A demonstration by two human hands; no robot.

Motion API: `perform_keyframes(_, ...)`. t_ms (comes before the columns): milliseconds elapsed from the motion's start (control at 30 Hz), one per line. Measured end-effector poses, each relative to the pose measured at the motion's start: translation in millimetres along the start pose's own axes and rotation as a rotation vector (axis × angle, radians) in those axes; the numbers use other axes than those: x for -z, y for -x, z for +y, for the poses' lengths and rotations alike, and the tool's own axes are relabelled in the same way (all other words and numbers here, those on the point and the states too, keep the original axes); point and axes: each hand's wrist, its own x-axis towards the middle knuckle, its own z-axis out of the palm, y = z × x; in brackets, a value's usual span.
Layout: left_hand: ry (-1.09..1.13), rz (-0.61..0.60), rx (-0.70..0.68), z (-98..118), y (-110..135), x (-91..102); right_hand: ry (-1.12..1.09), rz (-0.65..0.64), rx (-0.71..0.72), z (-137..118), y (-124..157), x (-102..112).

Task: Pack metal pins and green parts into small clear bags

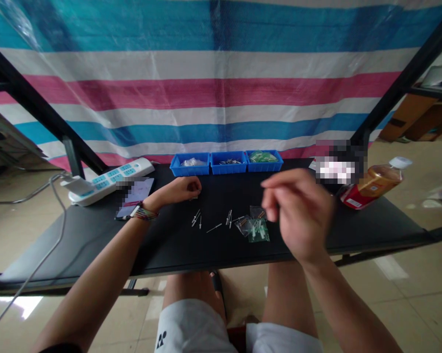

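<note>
My left hand [186, 189] rests on the black table with its fingers curled in a pinch; a small bit of something shows under the fingertips, too little to name. My right hand [300, 215] is raised above the right side of the table, blurred by motion, its fingers bent towards the thumb; whether anything is between them does not show. Below and between the hands lie several silver blind rivets [196, 218], with more rivets [229, 218] further right. Beside these, near my right hand, are small clear bags [242, 225] and a green-tinted bag [258, 231] with pale pieces inside.
Three blue bins line the back: one with white pieces [172, 164], one with metal pins [212, 165], one with green bags [280, 161]. A power strip [142, 167] and phone [142, 189] lie left. A bottle [377, 184] stands right, before a striped sheet [221, 93].
</note>
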Motion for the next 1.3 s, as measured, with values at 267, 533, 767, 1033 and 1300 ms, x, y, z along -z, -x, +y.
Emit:
perform_keyframes(267, 0.437, 0.099, -0.071, 27.0, -2.4, -17.8, 0.072, -0.228, -0.154, 100.4, -93.1, -47.6)
perform_keyframes(533, 0.547, 0.252, -0.072, 35.5, -6.6, -26.7, -0.23, -0.242, -0.316, 129.6, -107.4, -54.7)
perform_keyframes(767, 0.582, 0.24, -0.082, 33.9, -7.3, -32.0, -0.177, -0.141, -0.223, 136.4, -101.5, -45.5)
perform_keyframes(1033, 0.006, 0.437, -0.326, 35.5, 0.7, -31.5, -0.267, -0.05, -0.295, 135.8, -110.1, -36.1)
perform_keyframes(1300, -0.166, 0.435, -0.426, 39.6, 4.2, -32.5, -0.282, -0.077, -0.311, 131.5, -103.5, -42.2)
